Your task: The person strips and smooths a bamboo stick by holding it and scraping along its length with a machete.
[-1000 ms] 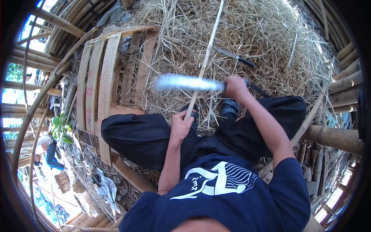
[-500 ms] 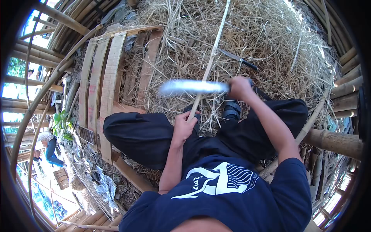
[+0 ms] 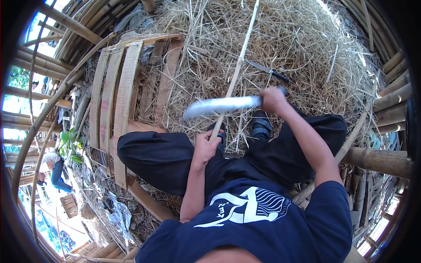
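My left hand (image 3: 206, 148) is wrapped round the near end of a long, pale bamboo strip (image 3: 237, 70), which slants away from me over the straw. In my right hand (image 3: 272, 100) is the handle of a machete (image 3: 223, 105). Its broad blade points left and lies across the strip, a short way beyond my left hand; whether the edge bites into it I cannot tell. Past my right hand, a knife (image 3: 267, 71) with a black handle rests on the straw beside the strip.
Dry straw (image 3: 298, 35) covers the ground ahead. A wooden pallet (image 3: 125, 87) lies to the left, near my knee. Bamboo poles (image 3: 377, 161) run along the right side. Another person (image 3: 55, 168) is bent over at the far left, beyond the bamboo frame.
The machete blade has shifted slightly down toward me along the strip and looks sharper, less blurred. My left hand and the strip have moved a little left.
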A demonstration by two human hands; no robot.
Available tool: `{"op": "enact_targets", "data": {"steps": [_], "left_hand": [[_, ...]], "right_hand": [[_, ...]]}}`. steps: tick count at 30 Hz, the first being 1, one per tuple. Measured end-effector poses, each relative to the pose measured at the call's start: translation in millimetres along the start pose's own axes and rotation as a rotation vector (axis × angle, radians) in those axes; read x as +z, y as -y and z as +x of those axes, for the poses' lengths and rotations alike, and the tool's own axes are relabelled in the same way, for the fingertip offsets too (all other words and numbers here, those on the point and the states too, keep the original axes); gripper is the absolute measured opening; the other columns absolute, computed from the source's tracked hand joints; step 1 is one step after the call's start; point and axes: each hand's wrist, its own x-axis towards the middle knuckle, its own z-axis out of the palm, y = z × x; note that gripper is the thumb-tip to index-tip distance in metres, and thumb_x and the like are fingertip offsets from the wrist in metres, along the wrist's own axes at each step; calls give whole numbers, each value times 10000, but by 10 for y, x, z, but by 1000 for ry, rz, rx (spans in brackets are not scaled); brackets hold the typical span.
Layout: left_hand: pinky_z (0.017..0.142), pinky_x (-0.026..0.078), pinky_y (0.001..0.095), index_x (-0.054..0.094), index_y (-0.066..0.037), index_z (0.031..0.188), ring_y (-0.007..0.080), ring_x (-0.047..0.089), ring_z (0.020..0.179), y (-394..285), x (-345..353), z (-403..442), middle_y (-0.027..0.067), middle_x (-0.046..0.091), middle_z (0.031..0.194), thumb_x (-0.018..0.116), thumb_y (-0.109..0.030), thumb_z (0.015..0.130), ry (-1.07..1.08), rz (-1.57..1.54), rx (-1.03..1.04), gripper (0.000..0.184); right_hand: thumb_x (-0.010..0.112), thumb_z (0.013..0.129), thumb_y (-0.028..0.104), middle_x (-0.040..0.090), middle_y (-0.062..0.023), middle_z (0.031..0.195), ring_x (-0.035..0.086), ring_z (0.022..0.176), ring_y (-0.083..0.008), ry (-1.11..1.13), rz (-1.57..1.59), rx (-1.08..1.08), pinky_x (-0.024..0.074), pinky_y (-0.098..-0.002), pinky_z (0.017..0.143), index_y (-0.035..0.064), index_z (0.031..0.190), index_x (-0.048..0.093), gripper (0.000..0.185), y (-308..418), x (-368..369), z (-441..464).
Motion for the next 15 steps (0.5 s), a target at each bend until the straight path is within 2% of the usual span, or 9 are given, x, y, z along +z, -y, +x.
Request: {"op": "enact_targets", "data": {"steps": [2, 4, 6, 8, 11, 12, 14, 15], "left_hand": [[373, 228, 192, 671, -1, 1015, -10, 351, 420, -51, 42, -15, -83, 457, 584, 572, -6, 824, 5, -29, 18, 215], [372, 228, 191, 667, 3, 1017, -10, 358, 431, -194, 114, -40, -79, 461, 591, 572, -4, 829, 17, -49, -60, 211], [366, 237, 192, 661, 8, 1024, -8, 359, 418, -190, 30, 55, -75, 464, 581, 567, 2, 834, 10, -24, -47, 212], [360, 240, 192, 657, 9, 1029, -7, 359, 407, -132, -21, 21, -74, 466, 574, 564, 4, 836, 26, -47, -44, 215], [358, 233, 192, 660, 6, 1030, -8, 358, 402, -99, -18, 9, -80, 461, 572, 566, 5, 841, 20, -56, -36, 211], [360, 232, 191, 661, 6, 1031, -10, 360, 404, -90, -26, 2, -80, 461, 573, 566, 5, 843, 15, -49, -29, 210], [365, 232, 189, 661, 6, 1030, -11, 362, 409, -85, -28, -26, -79, 462, 573, 567, 4, 843, 18, -48, -34, 210], [370, 233, 186, 661, 7, 1030, -12, 364, 414, -71, -26, -55, -79, 462, 573, 568, 2, 843, 25, -50, -43, 209]], "right_hand": [[677, 685, 198, 689, -209, 893, 685, 832, -346, -185, 183, 390, 553, -432, 780, 67, 857, 720, 221, -274, -81, 199], [673, 691, 194, 690, -209, 896, 685, 834, -349, -222, 204, 411, 553, -436, 781, 62, 871, 718, 228, -333, -115, 191], [661, 708, 195, 688, -212, 871, 682, 835, -356, -241, 247, 428, 554, -433, 787, 56, 901, 722, 246, -284, -37, 181], [652, 703, 188, 683, -217, 833, 678, 822, -362, -169, 360, 300, 552, -428, 795, 57, 907, 727, 253, 12, -40, -32], [666, 658, 170, 677, -163, 764, 661, 787, -348, -147, 246, -24, 543, -429, 774, 78, 811, 716, 186, 224, 128, -165], [666, 658, 170, 677, -163, 764, 661, 787, -348, -145, 249, -27, 543, -429, 774, 78, 811, 716, 186, 217, 139, -140], [687, 636, 188, 678, -156, 774, 669, 788, -325, -4, 13, -121, 543, -422, 761, 100, 776, 704, 166, 114, 112, -7], [686, 634, 185, 676, -156, 770, 674, 781, -314, -62, -73, -66, 544, -428, 755, 112, 757, 694, 143, 2, 77, 71]]}}
